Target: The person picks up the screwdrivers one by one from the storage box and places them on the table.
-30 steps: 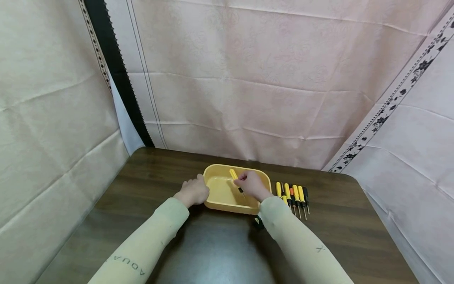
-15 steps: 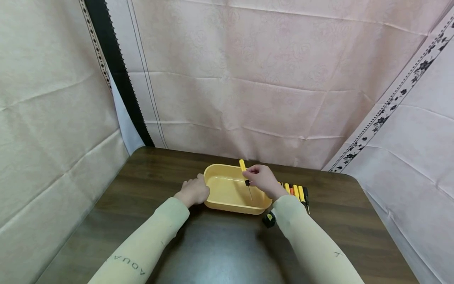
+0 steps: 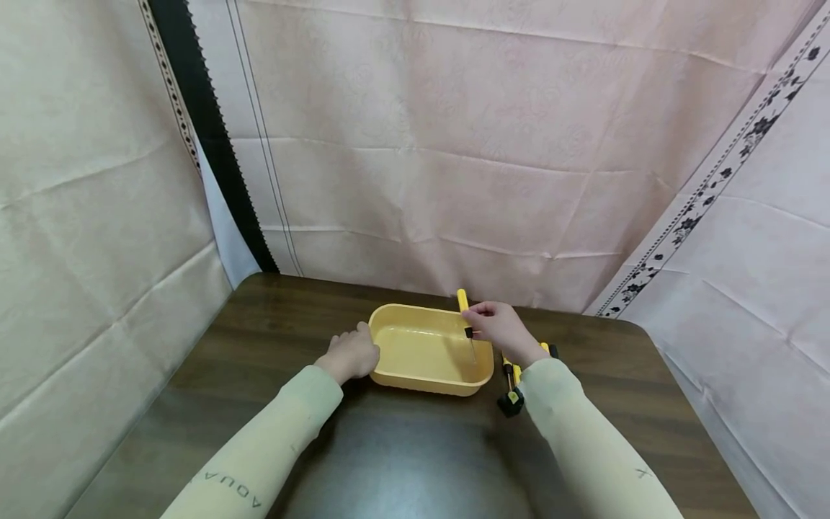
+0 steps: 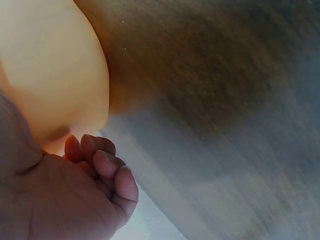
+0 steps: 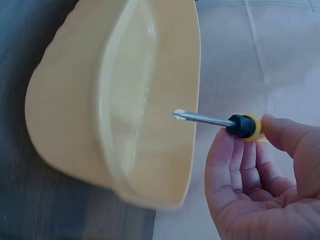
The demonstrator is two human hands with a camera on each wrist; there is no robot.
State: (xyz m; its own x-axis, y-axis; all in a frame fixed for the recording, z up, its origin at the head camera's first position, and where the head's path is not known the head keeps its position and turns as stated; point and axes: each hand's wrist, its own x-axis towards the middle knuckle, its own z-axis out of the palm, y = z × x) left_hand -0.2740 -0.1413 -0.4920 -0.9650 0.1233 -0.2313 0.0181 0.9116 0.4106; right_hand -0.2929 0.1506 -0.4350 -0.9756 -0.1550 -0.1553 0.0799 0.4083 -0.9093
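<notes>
A yellow plastic tray (image 3: 415, 382) lies on the table. At its left end my left hand (image 3: 352, 353) holds the rim, fingers curled; in the left wrist view the fingers (image 4: 105, 162) are bent beside the tray's wall (image 4: 55, 65). Above the tray's right end my right hand (image 3: 506, 331) pinches a screwdriver with a yellow and black handle (image 3: 462, 299). Its handle points up and its thin shaft points down into the tray. The right wrist view shows the bare metal shaft (image 5: 205, 119) and its tip, with thumb and fingers on the handle.
Right of the tray lie several screwdrivers (image 3: 516, 375), partly hidden by my right forearm. A small black object (image 3: 511, 404) with a yellow-green patch sits near them. Dark wood tabletop (image 3: 415, 447) lies in front; pale cloth (image 3: 415, 180) hangs behind.
My right hand has moved to the right and slightly up with the screwdriver, which now stands more upright, over the tray's right end. My left hand has stayed at the tray's left rim.
</notes>
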